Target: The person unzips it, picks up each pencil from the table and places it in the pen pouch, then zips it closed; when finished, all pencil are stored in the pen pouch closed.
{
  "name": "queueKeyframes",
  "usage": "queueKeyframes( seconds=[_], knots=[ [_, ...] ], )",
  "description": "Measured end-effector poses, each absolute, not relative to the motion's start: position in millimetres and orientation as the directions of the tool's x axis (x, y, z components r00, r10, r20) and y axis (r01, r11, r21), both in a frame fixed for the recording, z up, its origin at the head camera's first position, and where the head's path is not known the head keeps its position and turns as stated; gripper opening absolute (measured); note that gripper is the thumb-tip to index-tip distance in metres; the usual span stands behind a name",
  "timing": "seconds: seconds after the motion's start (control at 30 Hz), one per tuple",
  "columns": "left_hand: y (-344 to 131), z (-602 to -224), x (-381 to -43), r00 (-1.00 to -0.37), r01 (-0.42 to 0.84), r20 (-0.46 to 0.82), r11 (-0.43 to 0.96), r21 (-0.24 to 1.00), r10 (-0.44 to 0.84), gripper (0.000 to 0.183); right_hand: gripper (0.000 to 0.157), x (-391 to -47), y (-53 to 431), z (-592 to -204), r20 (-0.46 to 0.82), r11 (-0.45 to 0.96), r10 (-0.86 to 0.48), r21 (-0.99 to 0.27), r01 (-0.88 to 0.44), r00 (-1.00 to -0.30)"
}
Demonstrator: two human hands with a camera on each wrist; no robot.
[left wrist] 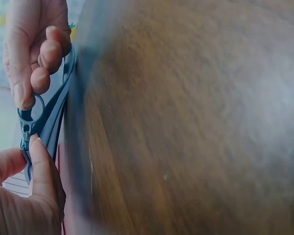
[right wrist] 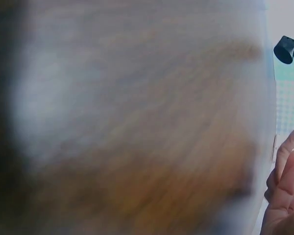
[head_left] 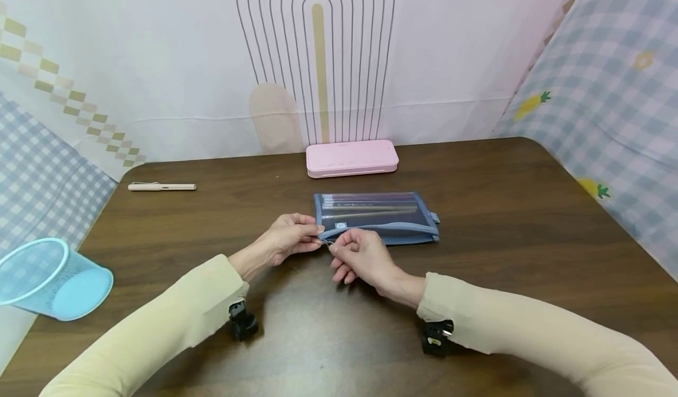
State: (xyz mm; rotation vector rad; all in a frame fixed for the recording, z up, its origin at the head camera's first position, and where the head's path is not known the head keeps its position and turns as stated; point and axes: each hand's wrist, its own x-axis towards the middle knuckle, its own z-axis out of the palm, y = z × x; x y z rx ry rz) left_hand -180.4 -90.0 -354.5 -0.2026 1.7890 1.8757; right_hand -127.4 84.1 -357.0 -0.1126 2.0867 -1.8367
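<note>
A blue-edged see-through pencil pouch (head_left: 408, 229) lies on the table, with several pencils (head_left: 365, 207) showing through its top. At its near left corner my left hand (head_left: 288, 239) pinches the zipper end between thumb and forefinger. My right hand (head_left: 365, 262) is just right of it and pinches the ring-shaped zipper pull (left wrist: 27, 126). The left wrist view has the ring between the right thumb and finger, the slider close to the left fingertips. The blue zipper strip (left wrist: 54, 115) runs from there along the pouch's near edge. Only part of the right hand enters the right wrist view.
A pink pencil case (head_left: 352, 157) lies behind the pouch by the back edge. To the left are a white pen (head_left: 161, 187) and a light blue mesh pen holder (head_left: 82, 285), tipped at the table's left edge. Patterned cloth (head_left: 201, 62) hangs behind the brown table (head_left: 503, 209).
</note>
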Motion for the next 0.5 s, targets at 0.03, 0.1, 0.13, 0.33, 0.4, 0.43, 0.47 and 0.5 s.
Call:
queueKeyframes(
  seconds=[0.03, 0.1, 0.13, 0.33, 0.4, 0.43, 0.47, 0.5],
  knots=[
    [-90, -355, -180, -0.848, -0.469, -0.455, 0.017, 0.883, 0.27, 0.026, 0.01, -128, 87, -356, -0.213, 0.154, -0.28, -0.972, 0.176, -0.936],
    [-92, -355, -181, -0.854, -0.463, -0.449, 0.009, 0.886, 0.263, 0.026, 0.011, -129, 93, -355, -0.214, 0.159, -0.259, -0.971, 0.177, -0.942],
    [-93, -356, -181, -0.857, -0.46, -0.446, 0.006, 0.888, 0.259, 0.026, 0.012, -130, 98, -355, -0.215, 0.16, -0.249, -0.971, 0.179, -0.944],
    [-100, -355, -179, -0.861, -0.462, -0.447, -0.007, 0.887, 0.243, 0.026, 0.015, -134, 127, -354, -0.212, 0.168, -0.207, -0.969, 0.179, -0.955],
    [-101, -355, -178, -0.86, -0.467, -0.451, -0.01, 0.884, 0.24, 0.026, 0.016, -134, 137, -354, -0.204, 0.168, -0.198, -0.971, 0.172, -0.959],
    [-102, -355, -178, -0.859, -0.469, -0.452, -0.015, 0.883, 0.239, 0.026, 0.017, -134, 142, -354, -0.2, 0.168, -0.193, -0.971, 0.168, -0.961],
    [-103, -356, -178, -0.859, -0.47, -0.453, -0.017, 0.883, 0.239, 0.027, 0.017, -134, 147, -353, -0.195, 0.169, -0.186, -0.972, 0.164, -0.963],
    [-104, -356, -178, -0.858, -0.471, -0.453, -0.02, 0.882, 0.24, 0.027, 0.017, -135, 151, -353, -0.19, 0.169, -0.179, -0.972, 0.16, -0.965]
  ],
)
